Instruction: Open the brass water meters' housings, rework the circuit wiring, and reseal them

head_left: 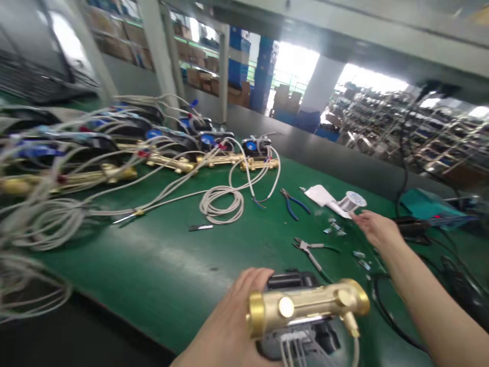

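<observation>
My left hand (pixel 239 311) is closed around a brass water meter (pixel 301 308) with a black housing, held up near the front of the bench. Grey wires (pixel 292 351) hang from the housing's underside. Farther off, my right hand (pixel 376 227) has its fingers drawn together at the end of a strip of white paper (pixel 321 195); motion blurs the fingertips. Beside that paper lies a spool of solder wire (pixel 351 202). Two hand tools rest nearby: blue-handled pliers (pixel 294 204) and pale-handled side cutters (pixel 309 250).
Several brass meters (pixel 219 159) with black housings line the bench's back left, trailing grey cables (pixel 221 204) in coils. A small screwdriver (pixel 130 216) lies among them. Small scraps (pixel 336 228), a teal cloth (pixel 431 204) and a black cable (pixel 389 316) occupy the right side.
</observation>
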{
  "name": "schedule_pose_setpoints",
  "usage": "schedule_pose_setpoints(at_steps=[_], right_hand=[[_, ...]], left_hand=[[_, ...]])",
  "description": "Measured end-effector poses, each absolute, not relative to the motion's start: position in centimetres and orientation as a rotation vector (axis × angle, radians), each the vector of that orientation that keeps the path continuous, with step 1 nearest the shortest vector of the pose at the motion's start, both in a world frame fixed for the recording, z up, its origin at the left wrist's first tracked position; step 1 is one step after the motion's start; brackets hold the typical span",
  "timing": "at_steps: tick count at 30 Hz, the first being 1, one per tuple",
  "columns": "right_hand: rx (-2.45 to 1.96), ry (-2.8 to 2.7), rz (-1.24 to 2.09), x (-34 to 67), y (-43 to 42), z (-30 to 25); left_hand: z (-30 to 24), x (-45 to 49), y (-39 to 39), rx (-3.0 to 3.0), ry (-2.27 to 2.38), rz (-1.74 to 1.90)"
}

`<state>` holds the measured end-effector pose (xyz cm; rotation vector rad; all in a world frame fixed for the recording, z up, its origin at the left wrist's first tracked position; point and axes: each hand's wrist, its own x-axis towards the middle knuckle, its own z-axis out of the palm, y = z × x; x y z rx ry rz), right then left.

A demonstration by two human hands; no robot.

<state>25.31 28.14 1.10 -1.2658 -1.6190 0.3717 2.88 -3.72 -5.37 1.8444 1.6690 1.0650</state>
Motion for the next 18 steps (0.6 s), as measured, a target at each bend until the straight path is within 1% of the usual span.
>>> schedule_pose_setpoints(at_steps=[2,5,8,10,12,14,18], right_hand=[[-1.391,-1.51,0.71,25.4,27.1,0.8],[-1.477,-1.344,0.977,25.8,24.4,1.2],[-1.511,-1.277,1.082,25.9,20.9,2.6],[-1.54,-1.277,1.117,25.7,18.6,3.4],[-1.559,-1.304,1.149,25.6,16.8,3.7],[-1.55,-1.351,1.177,25.9,15.6,3.5],[-1.5,-1.448,1.197,26.9,13.9,2.6]], left_hand=[[-4.2,2.4,-4.3,1.807,1.617,1.005],[-2.9,0.1,-5.9,1.754,1.592,0.899],[-2.3,-4.0,-6.7,1.713,1.771,0.918],[-2.6,-7.2,-6.1,1.609,2.11,1.005],[-3.3,-10.1,-4.7,1.529,2.292,1.026],[-4.0,-12.3,-3.2,1.541,2.359,0.99],[-4.3,-14.6,-0.9,1.65,2.306,0.87]])
